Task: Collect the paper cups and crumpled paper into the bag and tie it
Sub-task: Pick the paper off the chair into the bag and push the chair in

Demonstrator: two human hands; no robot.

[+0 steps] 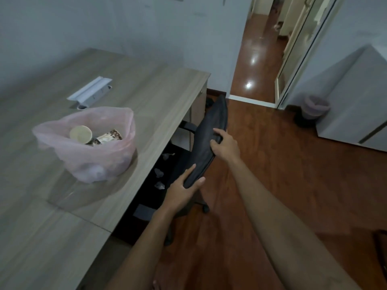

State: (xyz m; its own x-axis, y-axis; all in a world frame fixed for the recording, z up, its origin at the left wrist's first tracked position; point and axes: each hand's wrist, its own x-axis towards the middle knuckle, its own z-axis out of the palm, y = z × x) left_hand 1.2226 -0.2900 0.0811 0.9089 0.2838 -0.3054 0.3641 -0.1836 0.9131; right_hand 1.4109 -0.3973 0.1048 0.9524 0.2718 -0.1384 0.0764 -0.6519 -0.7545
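A pink plastic bag (62,141) stands open on the wooden desk (146,95). Inside it lie a cream paper cup (80,135) and a patterned paper cup (111,137). Both of my hands grip the backrest of a black office chair (209,132) beside the desk. My left hand (182,189) holds its lower edge, and my right hand (225,145) holds its upper side edge. On the chair's dark seat, partly under the desk, lie three pieces of crumpled paper (159,173).
A white cable tray lid (90,92) stands open on the desk behind the bag. A small bin with a liner (315,107) sits by a white cabinet (356,101) at the right. A doorway (257,59) opens onto a shiny wooden floor.
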